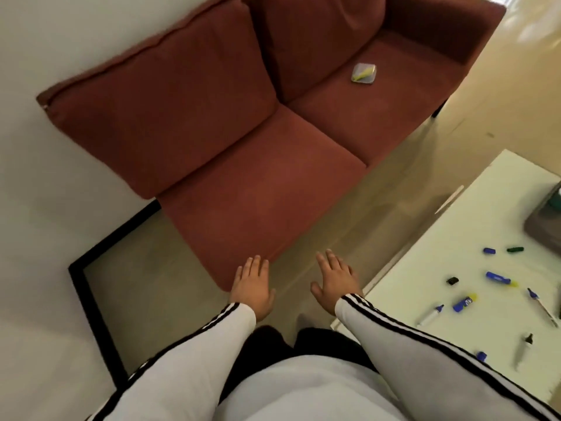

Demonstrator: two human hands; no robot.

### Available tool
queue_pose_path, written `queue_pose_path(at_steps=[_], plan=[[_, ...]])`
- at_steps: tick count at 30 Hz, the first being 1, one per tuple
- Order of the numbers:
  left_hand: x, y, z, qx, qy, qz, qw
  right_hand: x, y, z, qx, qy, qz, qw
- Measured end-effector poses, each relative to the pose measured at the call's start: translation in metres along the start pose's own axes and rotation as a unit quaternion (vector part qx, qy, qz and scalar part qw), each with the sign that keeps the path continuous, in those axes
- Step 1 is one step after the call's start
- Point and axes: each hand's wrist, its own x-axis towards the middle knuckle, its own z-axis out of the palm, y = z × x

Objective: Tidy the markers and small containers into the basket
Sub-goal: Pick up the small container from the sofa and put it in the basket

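Note:
Several markers and loose caps lie scattered on the white table (473,226) at the right: a blue marker with a yellow tip (499,278), another blue and yellow one (464,302), a white marker with a blue cap (430,316), a blue cap (489,251), a dark green cap (515,249). A grey basket (543,223) is cut off at the right edge. A small silver container (363,73) with yellow inside rests on the far sofa seat. My left hand (252,287) and my right hand (334,282) hover palm-down over the floor, fingers apart, holding nothing.
A dark red two-seat sofa (243,141) stands against the white wall ahead. A black-framed panel (91,299) lies on the floor at the left. Beige floor runs between the sofa and the table.

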Motion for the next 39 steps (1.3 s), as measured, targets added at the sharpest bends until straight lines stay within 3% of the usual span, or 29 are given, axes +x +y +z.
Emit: queue_pose_path(at_steps=[7,22,33,39], plan=[[0.151,0.011,-0.077,0.021,0.008,0.062,0.998,0.114,0.007,-0.076,0.05,0.032,0.059,0.996],[0.473,0.083,-0.224,0.024,-0.009,0.174,0.984,0.359,0.085,-0.248,0.018,0.031,0.174,0.984],[0.744,0.177,-0.309,0.004,-0.037,0.124,0.992,0.649,0.205,-0.4,-0.019,-0.028,0.131,0.991],[0.893,0.22,-0.303,-0.012,-0.044,0.089,0.995,0.84,0.255,-0.437,0.028,-0.025,0.182,0.983]])
